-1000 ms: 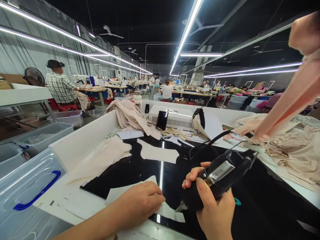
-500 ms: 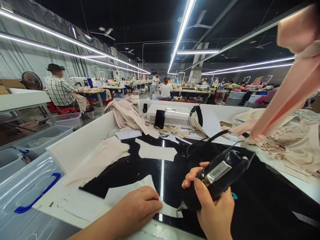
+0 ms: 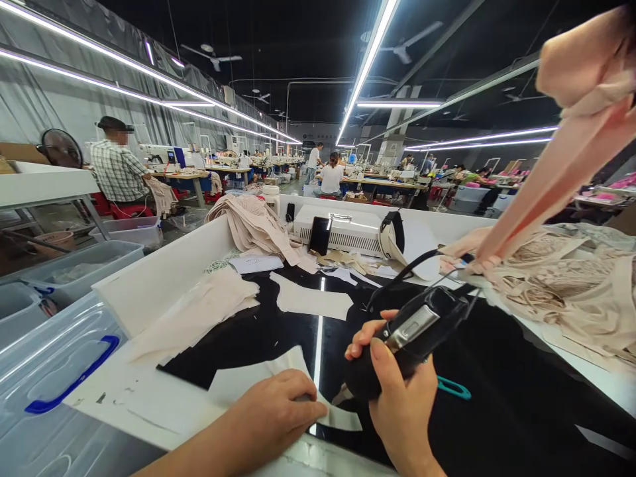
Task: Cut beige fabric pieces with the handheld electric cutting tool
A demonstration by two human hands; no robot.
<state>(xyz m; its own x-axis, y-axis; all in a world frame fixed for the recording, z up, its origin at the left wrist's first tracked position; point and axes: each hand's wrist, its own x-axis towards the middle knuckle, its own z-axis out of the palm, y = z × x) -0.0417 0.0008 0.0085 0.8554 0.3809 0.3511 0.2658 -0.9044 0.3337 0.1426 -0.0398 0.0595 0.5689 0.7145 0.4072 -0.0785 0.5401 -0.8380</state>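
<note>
My left hand (image 3: 281, 407) lies on a white cut fabric piece (image 3: 238, 383), its fingers drawn together at the piece's narrow curved end. Something small and grey shows between those fingers, too hidden to name. My right hand (image 3: 397, 384) is wrapped round a black corded hand tool (image 3: 412, 338) with a silver plate on its side. The tool's small blurred tip points down left, just above the narrow end, close to my left fingers. Beyond my hands, another white cut piece (image 3: 314, 297) lies flat on the black glossy board (image 3: 278, 331).
Pale fabric pieces (image 3: 199, 305) are stacked at left, and beige fabric (image 3: 571, 285) is heaped at right. A pink fabric strip (image 3: 536, 192) hangs near the tool's cord. A teal loop (image 3: 454, 387) lies beside my right hand. A phone (image 3: 320, 235) leans on a white box (image 3: 348, 225).
My right hand has moved the tool left and slightly up, so its tip has left the strip's far end and is nearer my left hand. More of the teal loop shows.
</note>
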